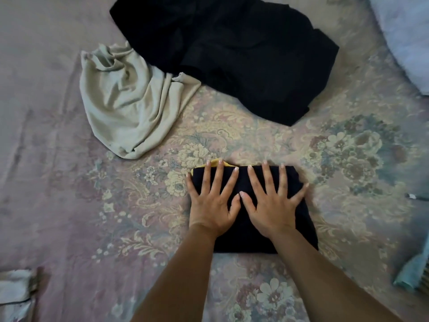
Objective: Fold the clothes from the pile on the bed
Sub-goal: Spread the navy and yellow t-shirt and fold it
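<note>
Hands, left (212, 203) and right (272, 203), press with straight splayed fingers, grasping nothing, on the folded dark garment (250, 238) at 6 o'clock on the bed (69, 182); firm even pressure toward its edges should set creases before taking the pile (222, 54) at 12 o'clock.

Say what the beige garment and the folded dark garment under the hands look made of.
Beige garment: thin, matte jersey-like knit, judging by its soft, fine crumples. Folded dark garment: smooth, matte cloth, possibly cotton; weave too dark to tell. A yellow edge peeks out behind.
</note>
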The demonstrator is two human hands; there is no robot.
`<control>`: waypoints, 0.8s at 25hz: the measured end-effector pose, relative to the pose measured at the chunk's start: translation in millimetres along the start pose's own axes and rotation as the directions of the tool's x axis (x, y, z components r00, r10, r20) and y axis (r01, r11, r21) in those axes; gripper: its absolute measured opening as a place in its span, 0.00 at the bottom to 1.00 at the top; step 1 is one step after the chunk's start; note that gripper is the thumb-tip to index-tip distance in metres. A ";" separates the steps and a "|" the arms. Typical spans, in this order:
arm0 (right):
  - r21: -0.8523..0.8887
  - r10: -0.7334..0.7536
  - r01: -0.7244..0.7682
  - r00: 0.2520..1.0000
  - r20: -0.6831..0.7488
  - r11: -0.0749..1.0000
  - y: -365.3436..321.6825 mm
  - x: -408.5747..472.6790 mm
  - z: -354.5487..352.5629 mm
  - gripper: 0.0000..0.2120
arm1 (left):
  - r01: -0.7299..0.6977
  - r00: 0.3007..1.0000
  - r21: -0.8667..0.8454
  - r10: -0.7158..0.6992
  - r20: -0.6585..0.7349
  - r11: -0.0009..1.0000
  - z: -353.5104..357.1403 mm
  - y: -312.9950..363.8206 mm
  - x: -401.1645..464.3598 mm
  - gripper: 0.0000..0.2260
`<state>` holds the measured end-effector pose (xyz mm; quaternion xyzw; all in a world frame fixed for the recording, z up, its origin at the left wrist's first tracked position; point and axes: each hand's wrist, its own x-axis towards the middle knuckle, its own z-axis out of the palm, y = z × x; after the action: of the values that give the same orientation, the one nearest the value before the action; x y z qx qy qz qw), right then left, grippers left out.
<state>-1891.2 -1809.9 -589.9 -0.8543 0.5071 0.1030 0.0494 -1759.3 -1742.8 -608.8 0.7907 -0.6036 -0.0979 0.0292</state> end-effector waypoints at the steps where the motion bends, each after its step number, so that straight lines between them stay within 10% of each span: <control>1: 0.000 -0.002 0.002 1.000 0.027 1.000 2.7 0.0 -3.8 0.31 | 0.004 1.000 0.008 -0.004 0.018 1.000 -6.7 -2.2 0.9 0.27; 9: -0.115 -0.410 0.456 0.866 0.286 0.883 45.0 -91.7 -25.6 0.45 | -0.370 0.911 0.078 0.345 0.227 0.926 -30.5 -5.2 -84.7 0.41; 16: -0.119 -0.281 0.371 0.845 0.456 0.921 32.6 -88.1 -56.9 0.46 | -0.416 0.836 0.171 0.302 0.458 0.893 -75.3 7.2 -69.6 0.26; 20: -0.086 -0.309 0.364 0.875 0.373 0.927 -22.8 -110.1 -80.4 0.59 | -0.580 0.810 0.385 0.460 0.363 0.718 -146.9 -53.1 -75.4 0.24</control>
<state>-1912.2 -1719.8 -487.1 -0.8982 0.3236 0.2832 0.0908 -1699.9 -1666.7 -464.7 0.5510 -0.8061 -0.0287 -0.2140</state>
